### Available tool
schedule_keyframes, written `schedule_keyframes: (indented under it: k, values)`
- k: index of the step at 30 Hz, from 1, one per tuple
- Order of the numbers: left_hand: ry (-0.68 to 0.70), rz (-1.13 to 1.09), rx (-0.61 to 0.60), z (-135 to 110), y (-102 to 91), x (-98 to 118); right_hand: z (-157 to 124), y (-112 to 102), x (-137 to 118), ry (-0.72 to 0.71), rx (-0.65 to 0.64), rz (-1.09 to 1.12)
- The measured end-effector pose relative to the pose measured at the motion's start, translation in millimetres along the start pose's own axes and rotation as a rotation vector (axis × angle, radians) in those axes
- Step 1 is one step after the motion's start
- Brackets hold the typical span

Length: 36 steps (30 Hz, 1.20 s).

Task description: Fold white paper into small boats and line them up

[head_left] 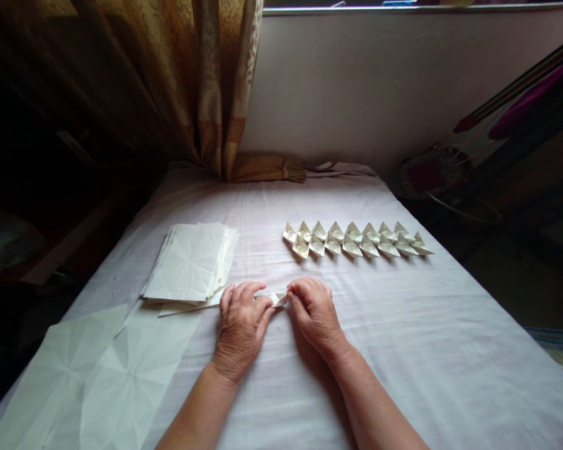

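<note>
A small folded paper piece (276, 299), pale and partly hidden by fingers, is held just above or on the cloth between my two hands. My left hand (244, 322) grips its left end between thumb and fingers. At its right end, my right hand (316, 312) pinches the tip, the other fingers curled in. Beyond my hands to the right stand two rows of small folded paper boats (351, 240), set close together with points up. To the left of my left hand lies a stack of creased paper squares (187, 262).
Large creased sheets (126, 381) lie flat at the front left of the cloth-covered table (403, 369). A gold patterned curtain (216, 94) hangs down to the far edge, beside a fringed brown cloth (267, 169). A pale wall (356, 87) rises behind.
</note>
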State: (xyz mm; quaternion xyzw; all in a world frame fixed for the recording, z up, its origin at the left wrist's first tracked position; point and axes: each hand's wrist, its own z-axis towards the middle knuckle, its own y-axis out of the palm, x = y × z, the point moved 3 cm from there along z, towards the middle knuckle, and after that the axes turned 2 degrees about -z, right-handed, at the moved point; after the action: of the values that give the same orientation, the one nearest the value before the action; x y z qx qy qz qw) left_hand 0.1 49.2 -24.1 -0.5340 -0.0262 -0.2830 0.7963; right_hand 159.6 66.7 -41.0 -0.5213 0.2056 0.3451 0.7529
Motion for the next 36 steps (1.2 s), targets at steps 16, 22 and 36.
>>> schedule_keyframes:
  k: [16, 22, 36]
  values:
    - [-0.093, 0.003, -0.069, 7, 12.8, -3, -1, 2, -2, -0.063, -0.032, -0.109]
    - [-0.139, 0.041, -0.075, 6, 17.1, -6, 1, 5, -7, -0.011, -0.048, -0.159]
    - [-0.163, 0.169, -0.233, 25, 18.8, -16, 2, 12, -8, 0.066, -0.028, -0.298]
